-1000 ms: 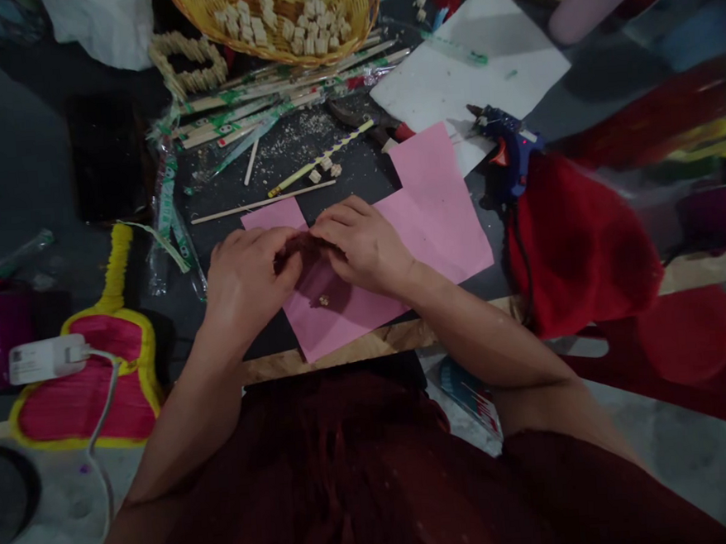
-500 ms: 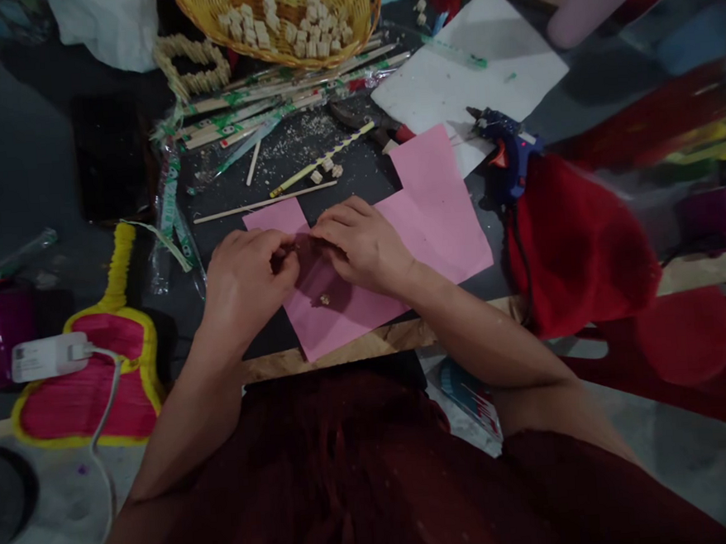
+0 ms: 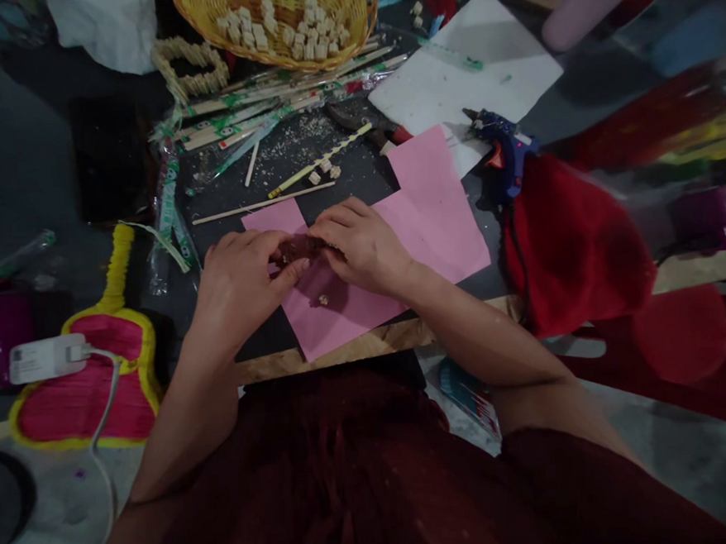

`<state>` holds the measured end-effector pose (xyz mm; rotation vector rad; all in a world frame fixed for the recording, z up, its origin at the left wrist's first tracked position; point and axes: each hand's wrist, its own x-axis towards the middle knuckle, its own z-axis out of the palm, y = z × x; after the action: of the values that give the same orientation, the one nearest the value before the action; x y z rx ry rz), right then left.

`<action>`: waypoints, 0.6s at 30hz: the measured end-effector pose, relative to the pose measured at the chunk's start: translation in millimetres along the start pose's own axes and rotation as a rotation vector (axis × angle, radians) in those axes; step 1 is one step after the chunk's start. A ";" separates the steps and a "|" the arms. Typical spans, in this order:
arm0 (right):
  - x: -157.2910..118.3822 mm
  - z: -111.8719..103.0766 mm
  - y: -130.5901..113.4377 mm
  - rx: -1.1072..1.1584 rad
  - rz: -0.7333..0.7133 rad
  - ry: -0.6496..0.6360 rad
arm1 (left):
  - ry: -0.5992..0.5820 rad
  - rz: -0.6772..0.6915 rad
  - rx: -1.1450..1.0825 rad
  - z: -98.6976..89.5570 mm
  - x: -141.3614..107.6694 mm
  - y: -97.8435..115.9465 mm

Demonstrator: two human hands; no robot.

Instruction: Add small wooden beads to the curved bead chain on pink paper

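Pink paper (image 3: 439, 209) underneath: pinching a small dark piece (image 3: 299, 248), too shadowed to identify, between the curled fingers (image 3: 292, 272) of left hand (image 3: 235, 273) and right hand (image 3: 364, 243), holding it over the paper's left part, keeping clear of a tiny pale bit (image 3: 323, 300) lying nearer the paper's front edge.

Single camera on wearer's head — facing forward, down, past dark-red clothing (image 3: 377, 470) to worktop (image 3: 363, 171) close below.

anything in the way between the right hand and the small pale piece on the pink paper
Nothing visible stands between the right hand and the small pale piece: only shadowed pink paper shows in the gap. The left hand is off to the piece's left.
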<state>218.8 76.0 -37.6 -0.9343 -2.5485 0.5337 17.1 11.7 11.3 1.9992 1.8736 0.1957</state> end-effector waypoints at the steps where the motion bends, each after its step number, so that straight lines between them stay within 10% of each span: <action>1: 0.1 -0.3 -0.1 0.001 -0.001 -0.004 | -0.010 0.005 0.007 -0.5 -0.2 0.4; 18: -0.4 -3.5 -1.7 0.010 0.003 -0.027 | 0.065 -0.033 0.082 2.9 -3.9 7.9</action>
<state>219.8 75.3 -33.9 -0.9342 -2.5657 0.5634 25.1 7.1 12.2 2.0370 1.9833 0.1785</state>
